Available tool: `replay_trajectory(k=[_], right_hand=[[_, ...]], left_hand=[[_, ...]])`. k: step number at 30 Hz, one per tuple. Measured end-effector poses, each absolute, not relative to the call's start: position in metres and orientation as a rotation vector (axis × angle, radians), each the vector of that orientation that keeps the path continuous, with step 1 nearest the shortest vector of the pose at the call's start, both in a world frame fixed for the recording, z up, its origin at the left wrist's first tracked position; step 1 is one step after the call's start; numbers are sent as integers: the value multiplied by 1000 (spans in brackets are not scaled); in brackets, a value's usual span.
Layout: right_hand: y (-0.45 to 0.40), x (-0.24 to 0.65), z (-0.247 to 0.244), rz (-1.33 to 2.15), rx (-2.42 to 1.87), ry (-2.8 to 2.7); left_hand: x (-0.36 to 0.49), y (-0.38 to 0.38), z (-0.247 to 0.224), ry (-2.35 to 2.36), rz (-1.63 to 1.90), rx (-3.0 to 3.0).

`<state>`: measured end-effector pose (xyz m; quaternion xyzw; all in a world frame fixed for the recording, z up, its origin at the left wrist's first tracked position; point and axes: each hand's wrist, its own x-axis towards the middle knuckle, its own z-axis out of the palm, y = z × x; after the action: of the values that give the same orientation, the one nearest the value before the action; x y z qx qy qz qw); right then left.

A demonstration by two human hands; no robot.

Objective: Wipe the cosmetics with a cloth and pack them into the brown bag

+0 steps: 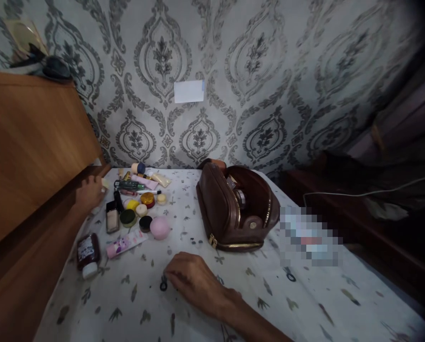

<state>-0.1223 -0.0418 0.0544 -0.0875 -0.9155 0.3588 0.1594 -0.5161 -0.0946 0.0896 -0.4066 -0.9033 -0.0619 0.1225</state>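
At the left edge of the table, my left hand (90, 192) has its fingers curled against a small pale yellow item (105, 184). My right hand (193, 280) rests low on the cloth, in front of a brown bag (217, 204), its fingers bent under and together; anything inside them is hidden. The bag's zip is undone, with a few small things inside. Between my hands lie a pink round container (160, 228), a pink tube (127, 243), a dark green jar (127, 218), a gold-lidded jar (147, 200) and a foundation bottle (112, 217).
A brown bottle with a white cap (88, 254) lies at the front left. Several tubes lie farther back, among them a cream one (160, 179). Wooden furniture (37, 152) borders the left side. A blurred-out packet (310, 236) lies right of the bag.
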Motion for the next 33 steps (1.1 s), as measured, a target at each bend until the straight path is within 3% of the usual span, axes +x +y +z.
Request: replay_trajectory(k=[2,6,13,17,24,29,33], right_hand=[[-44,-122,49,1195,-336,-2469],[-48,-125,35,1478,-461,-2174],[-58,-133,17,1720,-504,-1890],[-59,-128,13,1550,-490,-1921],[-60,-124,14,1649,-550,-1851],[-57,-122,10,1442,-457,-1991],[-55,-118,3,1203,-410,-2134]], left_hand=[[-510,-108,98,-2625,-323,-1111],[-475,-135,109,-2515,-1021,-1194],[-321,-160,92,-2475,-1529,-2015],[-271,-158,77,-2401,-1386,-2254],[-271,-156,77,-2238,-1331,-2191],[-250,-144,82,-1961,-981,-2323],[-241,-133,79,-2141,-837,-2228]])
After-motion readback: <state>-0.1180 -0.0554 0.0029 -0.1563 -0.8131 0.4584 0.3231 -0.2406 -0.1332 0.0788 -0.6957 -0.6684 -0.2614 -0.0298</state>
